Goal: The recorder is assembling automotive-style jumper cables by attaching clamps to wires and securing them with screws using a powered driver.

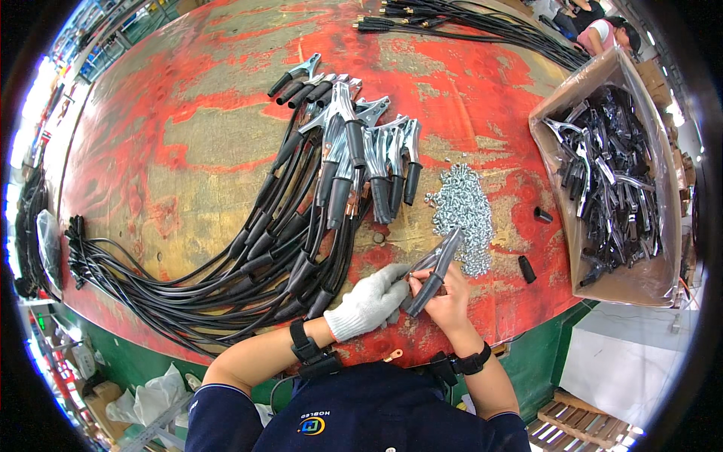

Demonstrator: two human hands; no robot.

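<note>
A metal spring clamp (446, 260) with black handle sleeves is between my hands, its jaws pointing away from me toward the screws. My left hand (367, 305), in a white knitted glove, is closed on the clamp's left handle. My bare right hand (452, 300) is closed around the other handle; the fingertips are partly hidden behind it. Just beyond lies a heap of small silvery screws (461, 215). To the left, several similar clamps (343, 135) are piled on a bundle of black cables (248, 279).
An open cardboard box (546, 143) lined with plastic holds many clamps at the right. Two loose black sleeves (527, 269) lie near it. More black cables (482, 30) cross the far edge of the worn red table (226, 60). A copper lug (393, 355) lies near my body. Another person (599, 36) is at the far right.
</note>
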